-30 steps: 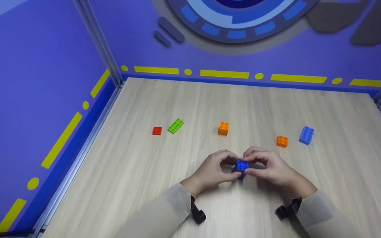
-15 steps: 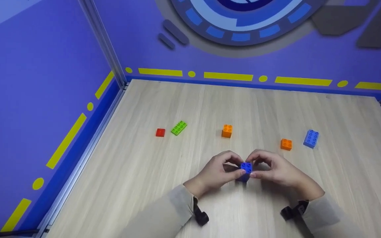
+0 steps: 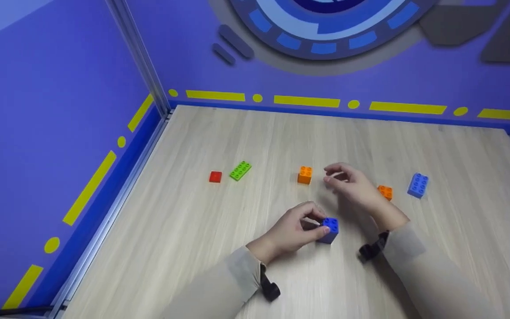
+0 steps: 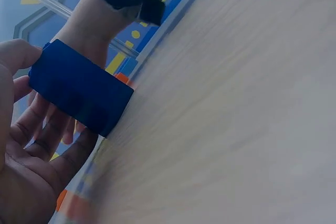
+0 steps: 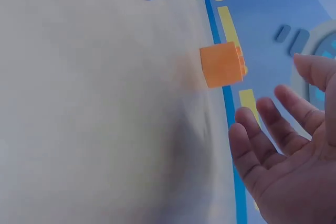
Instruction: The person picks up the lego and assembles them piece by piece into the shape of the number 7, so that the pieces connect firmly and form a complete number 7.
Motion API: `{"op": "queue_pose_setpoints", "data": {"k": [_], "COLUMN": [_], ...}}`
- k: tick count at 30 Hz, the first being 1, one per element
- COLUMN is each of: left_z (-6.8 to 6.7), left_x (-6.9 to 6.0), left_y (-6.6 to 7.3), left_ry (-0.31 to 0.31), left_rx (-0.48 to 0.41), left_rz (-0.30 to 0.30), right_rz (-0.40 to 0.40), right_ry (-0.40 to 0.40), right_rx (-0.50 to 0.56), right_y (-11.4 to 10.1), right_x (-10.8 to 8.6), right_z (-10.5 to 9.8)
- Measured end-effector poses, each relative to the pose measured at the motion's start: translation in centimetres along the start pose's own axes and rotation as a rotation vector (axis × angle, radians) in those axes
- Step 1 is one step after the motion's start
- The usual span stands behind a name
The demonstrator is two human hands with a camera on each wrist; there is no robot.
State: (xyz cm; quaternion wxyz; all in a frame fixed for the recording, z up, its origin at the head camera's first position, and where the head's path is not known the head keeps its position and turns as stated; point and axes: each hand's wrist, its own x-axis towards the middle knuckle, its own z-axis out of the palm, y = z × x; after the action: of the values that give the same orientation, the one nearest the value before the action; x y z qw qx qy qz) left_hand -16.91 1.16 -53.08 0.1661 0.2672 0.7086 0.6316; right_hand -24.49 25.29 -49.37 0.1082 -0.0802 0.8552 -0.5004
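The left hand pinches a dark-blue studded plastic block on the pale wood-grain desk; the right hand, spread and empty, hangs near a chunky orange plastic block. Both should handle light, stiff, slightly slick: grip opposite sides.

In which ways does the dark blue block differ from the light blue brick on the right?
The dark blue block has a roughly square top, the light blue brick an oblong one. The block looks taller than the brick. The left hand holds the block; the brick lies untouched. Both are blue, with studs facing up.
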Motion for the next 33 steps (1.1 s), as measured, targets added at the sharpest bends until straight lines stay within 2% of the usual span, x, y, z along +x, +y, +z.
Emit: {"op": "queue_pose_setpoints", "data": {"k": [3,6,16,20,26,33], "left_z": [0.1,0.1,0.1,-0.1,0.0,0.0], "left_x": [-0.1,0.0,0.0,0.0,0.1,0.1], "left_y": [-0.1,-0.3,-0.1,-0.1,-0.3,-0.4], "left_ry": [0.002,0.0,-0.013,-0.02,-0.026,-0.02], "left_rx": [-0.015,-0.021,-0.02,-0.025,-0.056,-0.061], "left_rz": [-0.014,-0.021,-0.023,-0.031,-0.023,-0.001], "right_rz": [-0.004,-0.022,-0.071,-0.088,-0.07,-0.036], "right_ry": [0.009,0.016,-0.024,-0.016,0.014,0.097], "right_rx": [0.036,0.026,-0.182,-0.215,-0.15,0.016], "right_y": [-0.4,-0.7,-0.7,-0.8,-0.5,-0.7], "right_x": [1.6,3.1,5.6,5.8,4.9,3.1], "right_z": [0.6,1.1,2.1,2.0,0.8,-0.8]}}
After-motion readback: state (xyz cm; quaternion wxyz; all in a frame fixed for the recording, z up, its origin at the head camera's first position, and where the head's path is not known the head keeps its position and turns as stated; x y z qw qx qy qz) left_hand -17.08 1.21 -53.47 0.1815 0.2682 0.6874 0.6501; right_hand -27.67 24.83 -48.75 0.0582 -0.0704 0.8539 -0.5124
